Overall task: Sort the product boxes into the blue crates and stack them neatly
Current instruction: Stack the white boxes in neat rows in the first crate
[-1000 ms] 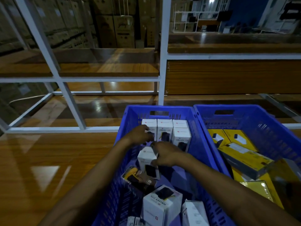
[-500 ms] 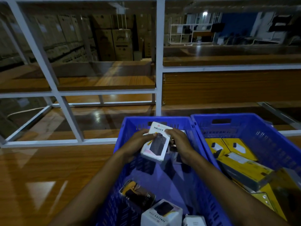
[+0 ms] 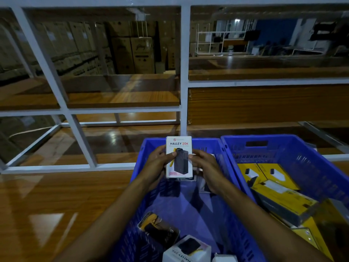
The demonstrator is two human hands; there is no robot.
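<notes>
Both hands, left hand (image 3: 157, 165) and right hand (image 3: 205, 167), are grasping an upright Halley 20K box (image 3: 179, 157) above the left blue crate (image 3: 145, 186), apparently aligning it for stacking.

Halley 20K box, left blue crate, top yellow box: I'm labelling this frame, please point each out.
Halley 20K box (image 3: 179, 159): head view, middle of printed front face.
left blue crate (image 3: 205, 144): head view, far wall near the rim.
top yellow box (image 3: 287, 201): head view, yellow upper face.
</notes>
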